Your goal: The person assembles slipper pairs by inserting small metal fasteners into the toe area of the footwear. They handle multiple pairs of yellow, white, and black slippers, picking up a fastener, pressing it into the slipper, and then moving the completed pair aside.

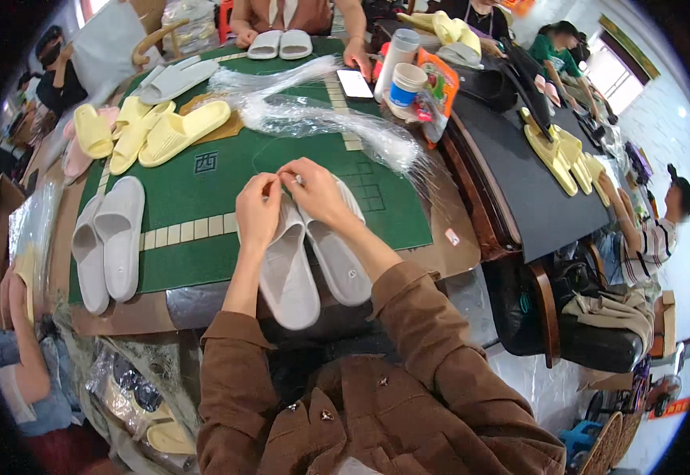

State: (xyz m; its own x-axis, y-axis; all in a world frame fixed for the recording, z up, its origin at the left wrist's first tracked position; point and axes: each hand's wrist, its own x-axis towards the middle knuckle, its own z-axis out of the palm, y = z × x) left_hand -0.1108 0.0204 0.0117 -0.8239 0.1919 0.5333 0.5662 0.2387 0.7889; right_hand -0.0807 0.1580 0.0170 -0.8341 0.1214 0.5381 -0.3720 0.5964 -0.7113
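A pair of grey slide sandals (pixel 291 277) lies in front of me at the table's near edge, toes toward me. Above their far ends my left hand (pixel 259 207) and my right hand (pixel 313 190) meet, fingers pinched closed. A thin clear plastic strand loops up faintly from between the fingertips, and a tiny whitish bit shows at the right fingers. The exact grip is too small to make out. Beyond my hands lies a spread bundle of clear plastic strands (pixel 305 119). Another grey pair of slides (pixel 115 237) rests to the left.
Yellow slides (pixel 183 133) and more grey slides (pixel 179 79) lie at the far left of the green table (pixel 202 190). A white cup (pixel 405 89), a phone (pixel 354 84) and a colourful bag (pixel 437 87) stand far right. Co-workers sit around; a black chair (pixel 598 336) is at right.
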